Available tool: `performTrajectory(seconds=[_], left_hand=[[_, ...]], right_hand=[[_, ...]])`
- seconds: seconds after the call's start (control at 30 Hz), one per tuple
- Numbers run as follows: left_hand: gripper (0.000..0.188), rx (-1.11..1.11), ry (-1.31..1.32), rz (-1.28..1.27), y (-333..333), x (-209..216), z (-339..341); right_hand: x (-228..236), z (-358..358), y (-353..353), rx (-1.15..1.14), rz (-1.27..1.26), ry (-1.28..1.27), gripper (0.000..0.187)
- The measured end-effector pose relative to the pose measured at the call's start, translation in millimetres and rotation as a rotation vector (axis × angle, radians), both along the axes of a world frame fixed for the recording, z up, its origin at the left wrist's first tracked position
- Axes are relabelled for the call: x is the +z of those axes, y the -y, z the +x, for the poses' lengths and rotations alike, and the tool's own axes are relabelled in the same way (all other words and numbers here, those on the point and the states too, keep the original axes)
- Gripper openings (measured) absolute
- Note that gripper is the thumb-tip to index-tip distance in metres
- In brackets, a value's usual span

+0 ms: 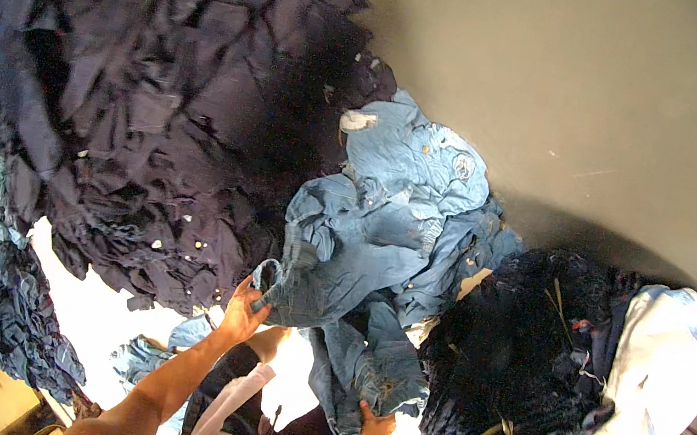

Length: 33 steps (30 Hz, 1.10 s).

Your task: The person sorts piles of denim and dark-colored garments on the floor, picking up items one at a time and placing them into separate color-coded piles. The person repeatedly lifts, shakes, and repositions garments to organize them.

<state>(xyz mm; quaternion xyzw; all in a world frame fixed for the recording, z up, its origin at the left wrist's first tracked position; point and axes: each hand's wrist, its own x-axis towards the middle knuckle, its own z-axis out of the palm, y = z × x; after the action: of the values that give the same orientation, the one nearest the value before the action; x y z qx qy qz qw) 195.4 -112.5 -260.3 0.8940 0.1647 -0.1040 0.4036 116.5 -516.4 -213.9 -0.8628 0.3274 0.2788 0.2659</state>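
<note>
A blue denim garment [302, 295] with a gathered band at one end stretches between my two hands; it could be a pair of trousers, but its folds hide the full shape. At the band, my left hand [243, 313] is closed on the edge of the cloth. Lower and to the right, my right hand [375, 425] grips another end of the same garment, thumb on top. Just beyond it lies a heap of similar light-blue denim [413, 168], touching the held piece, so I cannot tell exactly where one ends and the other begins.
A tall pile of dark purple-navy garments [153, 109] fills the far left. Right of me sits a black clothing pile [518, 368] with a white cloth [665, 376] beside it. More blue denim [0, 287] lies at the left edge. A plain greyish wall or floor surface [576, 90] extends behind.
</note>
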Motion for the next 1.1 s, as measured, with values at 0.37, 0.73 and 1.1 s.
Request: performTrajectory(seconds=[0.37,0.73,1.1], left_hand=[[0.009,0.794,0.125,-0.603,-68,224,-99],[0.049,0.376,0.390,-0.750,133,401,-261],[0.035,0.550,-0.137,0.354,214,415,-395]], right_hand=[[185,-40,2,-0.210,0.410,0.345,0.088],[284,-41,-12,0.234,0.898,0.250,0.065],[317,-120,-35,0.647,1.063,0.020,0.060]])
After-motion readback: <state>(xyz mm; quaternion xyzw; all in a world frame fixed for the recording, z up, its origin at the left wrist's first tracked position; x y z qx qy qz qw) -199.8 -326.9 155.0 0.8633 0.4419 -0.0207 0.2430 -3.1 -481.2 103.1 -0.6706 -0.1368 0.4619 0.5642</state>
